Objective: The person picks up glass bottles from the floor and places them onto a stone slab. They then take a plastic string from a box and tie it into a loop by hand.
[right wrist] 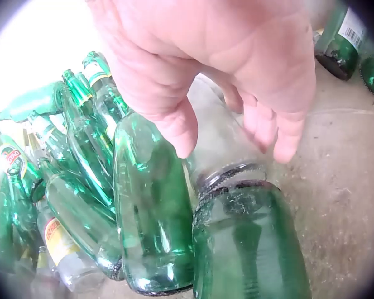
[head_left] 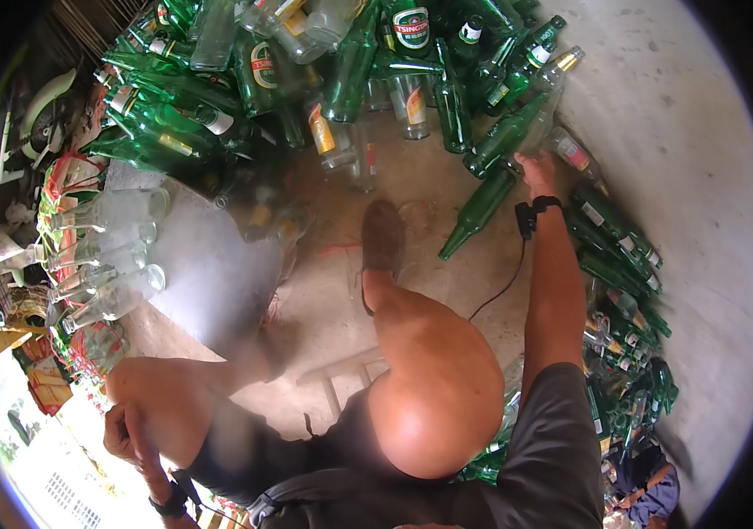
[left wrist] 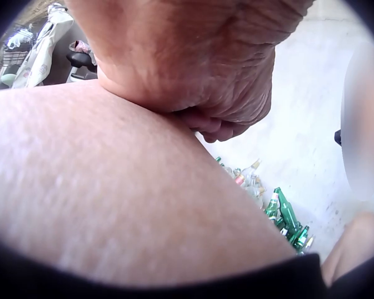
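A heap of green bottles (head_left: 218, 97) fills the top of the head view, and clear bottles (head_left: 103, 256) lie stacked apart at the left edge. At the lower left, the left hand (head_left: 125, 432) rests on a knee (head_left: 165, 392), fingers loosely curled and apparently empty, likely bracing the lean. At the upper right, the right hand (right wrist: 224, 56) clasps from above a clear bottle (right wrist: 227, 146) wedged between green ones.

Glossy green glass bottles (right wrist: 153, 218) lie beside a smooth clear glass bottle (right wrist: 221, 143). Some beyond it carry paper labels (head_left: 411, 26). The concrete floor (head_left: 693, 159) beneath it looks matt, rough and dusty.
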`<action>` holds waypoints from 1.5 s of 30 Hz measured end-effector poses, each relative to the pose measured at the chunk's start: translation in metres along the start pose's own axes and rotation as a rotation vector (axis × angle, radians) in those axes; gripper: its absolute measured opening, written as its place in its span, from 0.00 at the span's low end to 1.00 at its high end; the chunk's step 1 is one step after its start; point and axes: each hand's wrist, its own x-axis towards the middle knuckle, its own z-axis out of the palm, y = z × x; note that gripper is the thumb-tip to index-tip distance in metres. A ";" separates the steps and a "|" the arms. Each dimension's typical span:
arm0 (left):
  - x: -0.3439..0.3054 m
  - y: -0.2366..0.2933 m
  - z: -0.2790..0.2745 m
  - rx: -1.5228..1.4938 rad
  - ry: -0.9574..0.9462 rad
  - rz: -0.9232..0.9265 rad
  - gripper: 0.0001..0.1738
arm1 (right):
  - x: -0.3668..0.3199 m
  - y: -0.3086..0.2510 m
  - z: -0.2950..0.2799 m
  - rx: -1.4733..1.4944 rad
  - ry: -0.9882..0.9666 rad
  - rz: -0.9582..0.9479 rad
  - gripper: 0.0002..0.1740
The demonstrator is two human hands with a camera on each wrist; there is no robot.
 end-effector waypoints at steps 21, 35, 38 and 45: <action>0.006 0.004 0.003 0.059 -0.026 -0.008 0.10 | -0.003 0.011 -0.028 0.163 -0.178 0.163 0.28; 0.007 0.005 0.006 0.030 -0.044 0.036 0.06 | -0.072 0.060 -0.081 0.813 -0.494 0.276 0.16; 0.005 0.000 0.006 -0.015 -0.061 0.003 0.09 | -0.114 0.073 -0.082 0.926 -0.500 0.278 0.15; -0.001 -0.029 0.007 -0.059 -0.012 0.118 0.09 | -0.172 0.075 -0.081 0.974 -0.463 0.271 0.13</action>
